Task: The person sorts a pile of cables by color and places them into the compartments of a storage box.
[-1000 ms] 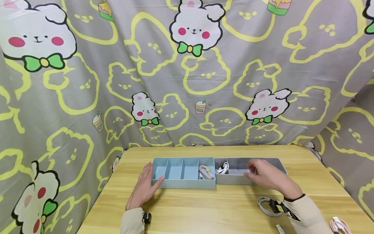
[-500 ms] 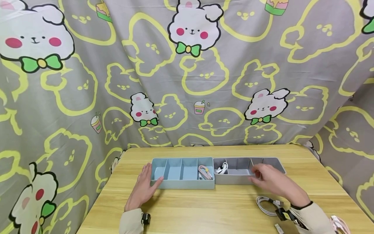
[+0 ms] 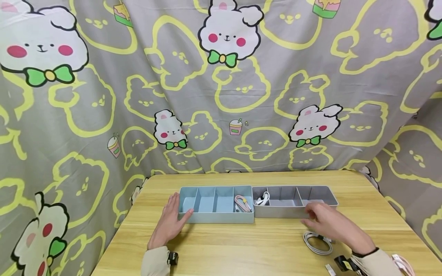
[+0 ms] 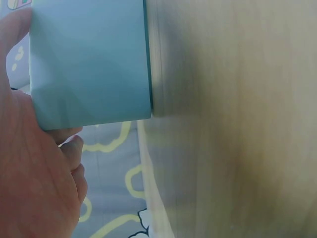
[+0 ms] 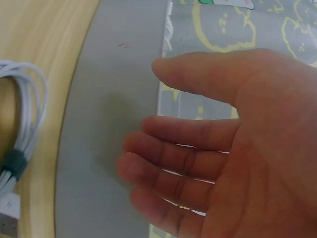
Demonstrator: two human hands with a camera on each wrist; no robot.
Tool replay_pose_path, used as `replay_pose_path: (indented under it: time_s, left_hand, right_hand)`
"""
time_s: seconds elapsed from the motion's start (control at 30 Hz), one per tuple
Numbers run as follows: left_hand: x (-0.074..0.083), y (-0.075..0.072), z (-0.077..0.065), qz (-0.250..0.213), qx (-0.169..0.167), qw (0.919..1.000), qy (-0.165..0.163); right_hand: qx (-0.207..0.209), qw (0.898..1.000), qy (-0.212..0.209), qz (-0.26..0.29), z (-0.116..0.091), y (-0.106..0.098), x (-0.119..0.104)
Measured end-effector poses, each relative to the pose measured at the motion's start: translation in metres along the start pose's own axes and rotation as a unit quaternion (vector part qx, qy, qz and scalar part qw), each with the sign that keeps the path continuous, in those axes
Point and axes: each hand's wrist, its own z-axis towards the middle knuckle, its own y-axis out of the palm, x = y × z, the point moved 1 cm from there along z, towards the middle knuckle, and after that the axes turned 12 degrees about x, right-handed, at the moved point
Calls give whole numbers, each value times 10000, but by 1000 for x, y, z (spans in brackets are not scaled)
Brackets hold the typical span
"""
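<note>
My left hand [image 3: 170, 216] rests against the left end of the light blue divided box [image 3: 216, 218], its fingers along the end wall and its thumb at the front rim. In the left wrist view, the box's smooth blue wall [image 4: 91, 62] lies beside that hand. My right hand [image 3: 324, 218] hangs at the front of the grey divided box [image 3: 279, 212], fingers loosely bent and holding nothing. A pink cable bundle [image 3: 243, 203] lies in the blue box's rightmost compartment. White cables [image 3: 263, 198] sit in the grey box's leftmost compartment.
A coiled grey-white cable [image 3: 315, 251] with a dark tie lies on the wooden table [image 3: 228, 245], below my right hand. Near the front edge are a white plug [image 3: 330, 269] and a pink-and-white cable [image 3: 403, 264]. Patterned curtain [image 3: 248, 96] hangs behind the table.
My right hand has moved to the right and toward me along the grey box, uncovering its divider and right compartments. The left hand and both boxes have stayed in place.
</note>
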Motion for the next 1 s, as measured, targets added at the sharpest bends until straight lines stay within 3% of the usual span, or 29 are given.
replay_pose_path:
  time_s: [0.37,0.63,1.0]
  left_hand:
    - [0,0,0,-45,-23,10000,-23]
    - [0,0,0,-44,76,10000,29]
    - [-2,1,0,-72,140,9998,77]
  right_hand:
    - [-218,9993,205,-242,-11,6,14]
    - [-302,9984,125,-455,-18,11,21]
    - [-209,9962,-380,-753,-28,20,27]
